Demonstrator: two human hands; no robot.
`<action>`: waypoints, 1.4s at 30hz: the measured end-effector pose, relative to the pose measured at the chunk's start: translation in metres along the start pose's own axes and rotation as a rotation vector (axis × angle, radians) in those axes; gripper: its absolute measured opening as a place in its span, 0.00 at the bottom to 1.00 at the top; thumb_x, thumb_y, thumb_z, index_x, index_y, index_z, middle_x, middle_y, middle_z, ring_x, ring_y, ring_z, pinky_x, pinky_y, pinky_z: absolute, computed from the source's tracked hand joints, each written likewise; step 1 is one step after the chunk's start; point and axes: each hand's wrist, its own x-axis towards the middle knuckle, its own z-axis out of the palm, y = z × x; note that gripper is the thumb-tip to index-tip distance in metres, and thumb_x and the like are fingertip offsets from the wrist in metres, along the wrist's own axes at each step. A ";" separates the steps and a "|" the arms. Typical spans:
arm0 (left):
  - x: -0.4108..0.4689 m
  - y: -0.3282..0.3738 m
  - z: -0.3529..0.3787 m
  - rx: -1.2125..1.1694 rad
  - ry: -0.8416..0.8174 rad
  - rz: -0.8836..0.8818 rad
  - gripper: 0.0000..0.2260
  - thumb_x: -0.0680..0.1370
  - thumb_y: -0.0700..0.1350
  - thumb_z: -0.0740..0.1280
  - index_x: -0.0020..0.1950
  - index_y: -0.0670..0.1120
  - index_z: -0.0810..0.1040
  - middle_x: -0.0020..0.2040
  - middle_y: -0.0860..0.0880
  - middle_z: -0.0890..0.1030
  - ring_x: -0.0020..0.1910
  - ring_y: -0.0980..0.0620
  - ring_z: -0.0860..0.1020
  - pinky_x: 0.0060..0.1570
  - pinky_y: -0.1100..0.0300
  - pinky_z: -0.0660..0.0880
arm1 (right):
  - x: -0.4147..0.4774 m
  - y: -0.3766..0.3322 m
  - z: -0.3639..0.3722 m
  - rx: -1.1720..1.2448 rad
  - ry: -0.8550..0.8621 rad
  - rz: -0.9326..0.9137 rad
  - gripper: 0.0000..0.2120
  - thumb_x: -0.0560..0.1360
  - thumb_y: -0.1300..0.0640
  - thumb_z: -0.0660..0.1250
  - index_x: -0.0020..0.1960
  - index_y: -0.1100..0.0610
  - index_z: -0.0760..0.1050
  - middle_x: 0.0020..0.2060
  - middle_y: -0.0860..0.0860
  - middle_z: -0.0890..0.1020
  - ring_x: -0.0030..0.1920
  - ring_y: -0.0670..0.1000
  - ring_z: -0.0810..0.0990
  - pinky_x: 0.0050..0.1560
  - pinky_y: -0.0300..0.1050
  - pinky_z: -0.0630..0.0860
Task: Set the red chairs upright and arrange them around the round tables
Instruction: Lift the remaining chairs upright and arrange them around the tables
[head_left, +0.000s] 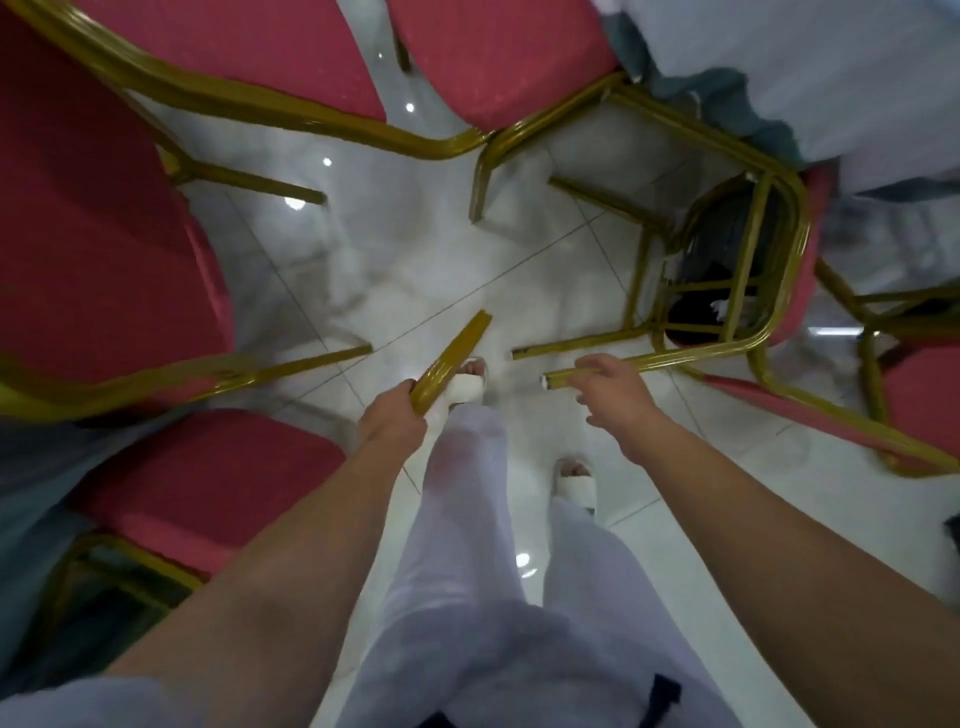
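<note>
Several red chairs with gold metal frames lie tipped around me on the white tiled floor. My left hand grips a gold chair leg that points up and away from me. My right hand holds the end of another gold leg, which belongs to a tipped chair on my right, its dark underside facing me. A large red cushion fills the left side. Another red seat lies at lower left.
Two more red cushions lie at the top with their gold frames crossing the floor. A white tablecloth hangs at top right. Bare tiles lie between the chairs. My legs in white trousers and white sandals stand on the tiles below my hands.
</note>
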 end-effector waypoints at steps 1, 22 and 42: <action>-0.023 -0.006 -0.005 -0.020 0.006 0.003 0.06 0.76 0.53 0.67 0.52 0.55 0.76 0.44 0.51 0.82 0.42 0.47 0.81 0.43 0.55 0.79 | -0.008 0.000 -0.001 -0.011 -0.013 -0.036 0.17 0.75 0.56 0.69 0.63 0.54 0.76 0.59 0.56 0.79 0.58 0.56 0.79 0.60 0.53 0.76; -0.484 -0.095 0.121 -0.599 0.673 -0.289 0.20 0.68 0.32 0.74 0.49 0.57 0.83 0.43 0.59 0.82 0.46 0.53 0.81 0.45 0.56 0.76 | -0.204 0.088 0.013 -1.391 -0.505 -1.225 0.15 0.72 0.45 0.70 0.59 0.40 0.78 0.65 0.49 0.77 0.66 0.56 0.72 0.61 0.53 0.66; -0.634 -0.268 0.290 -0.987 0.874 -0.469 0.22 0.72 0.36 0.69 0.63 0.53 0.77 0.63 0.50 0.73 0.65 0.46 0.70 0.63 0.44 0.72 | -0.424 0.315 0.201 -1.558 -0.420 -1.689 0.09 0.65 0.57 0.60 0.42 0.47 0.76 0.37 0.46 0.77 0.40 0.54 0.76 0.38 0.45 0.67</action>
